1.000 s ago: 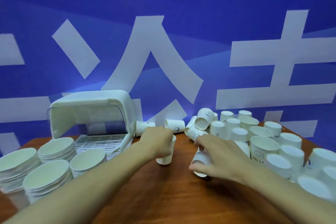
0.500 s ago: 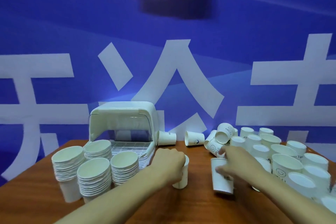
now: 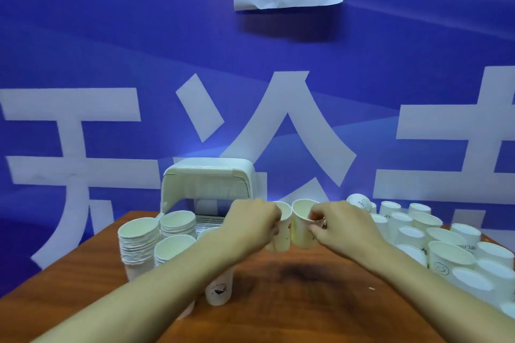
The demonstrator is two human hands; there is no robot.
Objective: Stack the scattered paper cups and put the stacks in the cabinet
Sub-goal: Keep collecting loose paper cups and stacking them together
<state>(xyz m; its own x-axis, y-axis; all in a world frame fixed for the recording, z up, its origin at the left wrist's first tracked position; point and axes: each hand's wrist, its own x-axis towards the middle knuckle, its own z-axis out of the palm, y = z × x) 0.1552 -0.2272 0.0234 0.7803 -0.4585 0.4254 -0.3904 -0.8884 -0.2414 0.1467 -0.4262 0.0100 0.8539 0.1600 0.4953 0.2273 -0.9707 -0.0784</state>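
Stacked cups (image 3: 139,242) stand at my left before the open cabinet (image 3: 209,184). My left hand (image 3: 250,227) grips one cup (image 3: 281,234), my right hand (image 3: 338,224) pinches another cup (image 3: 302,227), the two touching above the table (image 3: 292,301). Loose cups (image 3: 434,242) crowd my right.
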